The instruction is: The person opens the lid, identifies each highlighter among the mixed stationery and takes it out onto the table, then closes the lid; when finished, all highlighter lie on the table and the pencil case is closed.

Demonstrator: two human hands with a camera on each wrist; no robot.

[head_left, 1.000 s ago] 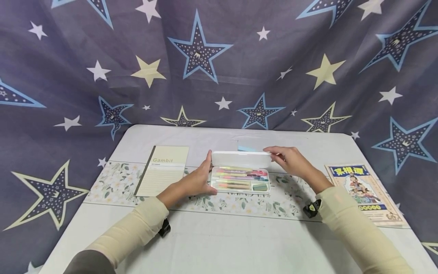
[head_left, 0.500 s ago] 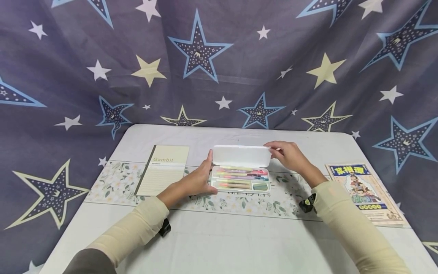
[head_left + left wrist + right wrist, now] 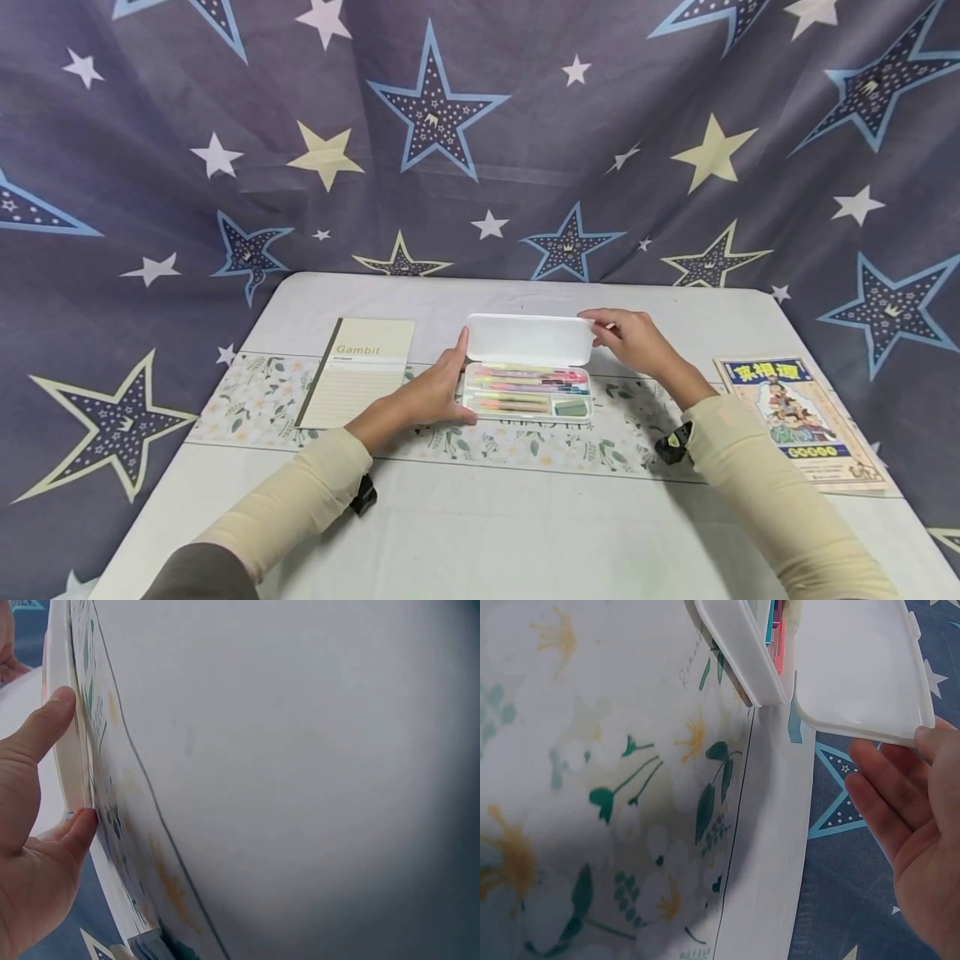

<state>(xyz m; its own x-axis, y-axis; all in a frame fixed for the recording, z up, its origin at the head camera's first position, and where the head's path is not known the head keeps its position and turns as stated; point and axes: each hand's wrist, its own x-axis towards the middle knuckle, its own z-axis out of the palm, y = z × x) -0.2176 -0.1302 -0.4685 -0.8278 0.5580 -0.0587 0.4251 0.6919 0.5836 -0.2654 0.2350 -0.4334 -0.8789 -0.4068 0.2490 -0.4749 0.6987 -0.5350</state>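
A white pencil case (image 3: 528, 418) lies on the table with its hinged lid (image 3: 528, 340) raised, leaning back. Inside the tray are several coloured pens (image 3: 528, 381), pencil-like sticks (image 3: 513, 404) and a small green block (image 3: 570, 408) in a corner compartment. My left hand (image 3: 427, 392) holds the case's left end, thumb at the near side and fingers toward the back. At the lid's upper right corner, my right hand (image 3: 633, 340) pinches the edge. The right wrist view shows the thumb (image 3: 934, 742) on the lid's corner and the fingers behind it.
A notebook marked Gambit (image 3: 356, 372) lies left of the case. To the right, partly under the right forearm, is a colourful printed booklet (image 3: 802, 417). A floral strip (image 3: 517, 450) crosses the white table (image 3: 510, 533); a starry curtain (image 3: 480, 200) hangs behind.
The lid has swung further up and back, with my right hand rising slightly along with it. My left hand has stayed at the case's left end.
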